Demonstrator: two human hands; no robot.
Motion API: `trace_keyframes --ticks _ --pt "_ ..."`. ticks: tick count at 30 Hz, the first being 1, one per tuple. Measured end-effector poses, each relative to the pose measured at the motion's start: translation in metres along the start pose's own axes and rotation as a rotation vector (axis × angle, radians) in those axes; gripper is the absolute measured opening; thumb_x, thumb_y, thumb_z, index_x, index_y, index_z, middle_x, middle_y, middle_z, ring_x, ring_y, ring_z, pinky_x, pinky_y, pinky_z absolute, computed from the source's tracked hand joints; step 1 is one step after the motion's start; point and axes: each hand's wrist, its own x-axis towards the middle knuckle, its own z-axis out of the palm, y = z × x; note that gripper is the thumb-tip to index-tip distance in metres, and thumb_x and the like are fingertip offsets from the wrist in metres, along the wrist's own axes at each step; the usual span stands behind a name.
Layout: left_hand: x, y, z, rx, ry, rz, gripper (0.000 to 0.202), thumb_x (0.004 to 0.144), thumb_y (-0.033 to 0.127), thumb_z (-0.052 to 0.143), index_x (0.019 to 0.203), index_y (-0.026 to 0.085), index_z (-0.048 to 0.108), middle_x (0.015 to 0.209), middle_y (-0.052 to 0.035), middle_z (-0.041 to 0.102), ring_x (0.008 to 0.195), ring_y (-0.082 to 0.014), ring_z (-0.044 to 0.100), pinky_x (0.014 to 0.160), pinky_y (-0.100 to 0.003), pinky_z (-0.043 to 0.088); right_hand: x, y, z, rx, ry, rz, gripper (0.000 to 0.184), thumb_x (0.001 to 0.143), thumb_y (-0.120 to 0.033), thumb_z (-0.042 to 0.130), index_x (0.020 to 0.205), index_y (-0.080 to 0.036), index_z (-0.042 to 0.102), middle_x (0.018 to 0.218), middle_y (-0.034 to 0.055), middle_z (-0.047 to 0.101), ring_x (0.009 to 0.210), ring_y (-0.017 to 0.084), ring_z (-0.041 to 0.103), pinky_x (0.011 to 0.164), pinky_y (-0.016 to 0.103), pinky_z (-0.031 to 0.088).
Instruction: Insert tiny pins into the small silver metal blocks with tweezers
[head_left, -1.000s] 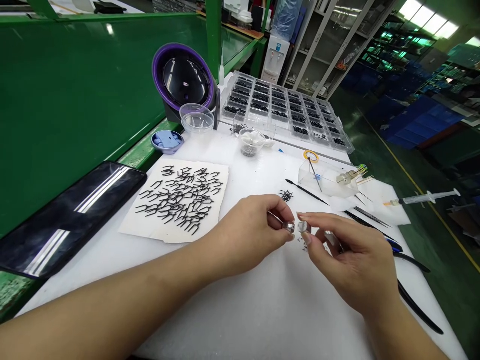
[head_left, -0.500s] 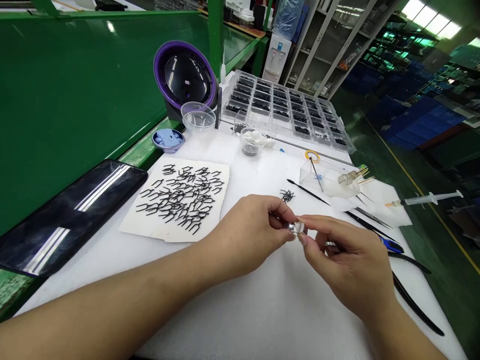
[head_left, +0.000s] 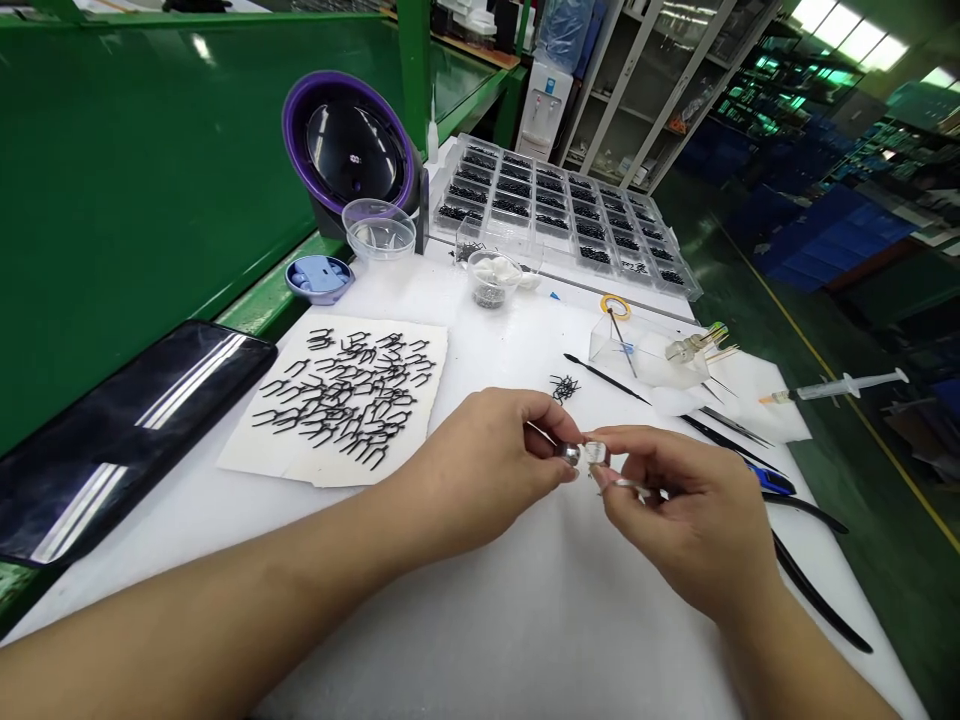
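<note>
The left hand (head_left: 491, 475) is closed in a pinch, thumb and forefinger gripping a small silvery piece (head_left: 571, 453). The right hand (head_left: 694, 525) pinches a small clear piece (head_left: 597, 453) the same way. The two pieces touch end to end just above the white foam mat (head_left: 525, 620), near its middle. A thin metal tool (head_left: 628, 486) lies across the right fingers (what kind, I cannot tell).

At ten o'clock from the hands, a paper sheet (head_left: 255, 455) carries a heap of black forked parts (head_left: 345, 390). At twelve o'clock, close by, lies a small clump of black parts (head_left: 563, 387). Farther off the same way stands a clear compartment tray (head_left: 559, 212). A syringe (head_left: 840, 385) lies at two o'clock, well apart, and black-handled pliers (head_left: 814, 595) at four o'clock, near the right wrist
</note>
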Motion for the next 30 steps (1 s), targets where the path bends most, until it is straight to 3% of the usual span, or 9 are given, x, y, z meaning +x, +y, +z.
trace_keyframes --ticks 2,4,7,10,17,24,30 --pt "0.0005 0.0000 -0.0006 -0.013 -0.018 -0.001 0.011 0.077 0.026 0.072 0.088 0.023 0.071 0.080 0.0011 0.076 0.075 -0.0177 0.072 0.065 -0.027 0.052 -0.0005 0.0000 -0.0025 0.011 0.035 0.033 0.029 0.073 -0.006 0.063 0.093 -0.023 0.076 0.055 -0.0071 0.058 0.042 0.007 0.042 0.040 0.020 0.037" --pt "0.0008 -0.0003 -0.0009 -0.022 -0.029 -0.004 0.012 0.077 0.027 0.071 0.088 0.023 0.070 0.080 0.0008 0.075 0.075 -0.0176 0.071 0.063 -0.026 0.051 -0.0012 0.0004 -0.0040 0.009 0.057 0.038 0.034 0.071 -0.004 0.063 0.095 -0.024 0.077 0.058 -0.0060 0.062 0.043 0.007 0.044 0.038 0.020 0.035" --pt "0.0006 -0.0007 -0.0010 -0.031 -0.032 -0.001 0.012 0.077 0.027 0.070 0.089 0.023 0.070 0.080 0.0006 0.075 0.075 -0.0174 0.070 0.062 -0.026 0.050 -0.0020 0.0005 -0.0031 0.019 0.040 0.024 0.035 0.070 -0.004 0.063 0.097 -0.024 0.077 0.078 -0.0008 0.075 0.046 0.007 0.049 0.037 0.020 0.036" --pt "0.0002 -0.0008 -0.0008 -0.035 -0.040 0.005 0.012 0.077 0.026 0.069 0.089 0.023 0.070 0.081 0.0006 0.075 0.075 -0.0176 0.070 0.062 -0.026 0.050 -0.0018 -0.0009 -0.0004 0.021 0.022 0.008 0.032 0.072 -0.006 0.063 0.095 -0.023 0.076 0.091 0.0019 0.078 0.048 0.008 0.053 0.038 0.021 0.041" --pt "0.0005 -0.0003 0.0003 0.003 -0.030 -0.005 0.011 0.077 0.024 0.067 0.087 0.025 0.070 0.079 0.0028 0.076 0.071 -0.0152 0.069 0.057 -0.023 0.048 -0.0006 -0.0035 0.0008 0.008 -0.005 -0.039 0.029 0.075 -0.006 0.064 0.095 -0.024 0.075 0.095 0.0003 0.079 0.046 0.006 0.051 0.043 0.022 0.047" --pt "0.0001 -0.0030 0.0016 0.030 0.028 0.000 0.009 0.078 0.027 0.070 0.086 0.025 0.073 0.081 0.0028 0.077 0.079 -0.0180 0.073 0.069 -0.027 0.055 -0.0030 0.0005 0.0039 -0.020 -0.010 -0.077 0.023 0.079 -0.009 0.067 0.097 -0.021 0.075 0.105 0.0044 0.078 0.047 0.006 0.052 0.042 0.022 0.046" --pt "0.0006 -0.0058 0.0033 0.083 0.083 0.050 0.006 0.078 0.029 0.070 0.083 0.027 0.074 0.076 0.0060 0.076 0.072 -0.0152 0.072 0.062 -0.025 0.053 -0.0013 -0.0050 0.0041 -0.015 -0.040 -0.134 0.024 0.079 -0.005 0.065 0.097 -0.019 0.075 0.100 0.0047 0.079 0.049 0.006 0.053 0.043 0.020 0.045"
